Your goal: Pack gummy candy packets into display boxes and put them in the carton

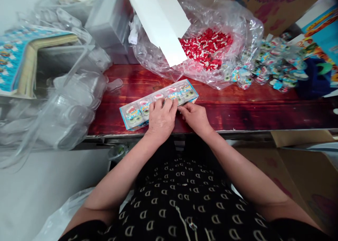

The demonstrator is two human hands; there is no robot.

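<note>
A long blue-edged blister tray with several small round toys under clear plastic lies on the red wooden table. My left hand rests on the tray's front edge, its fingers curled and pressing on the plastic. My right hand meets it just to the right, fingers pinched at the same edge of the tray. What lies under the fingertips is hidden.
A clear bag of red and white pieces sits behind the tray, under a white cardboard flap. Loose round toys are heaped at the right. Empty clear blister shells pile up at the left, with printed cards behind.
</note>
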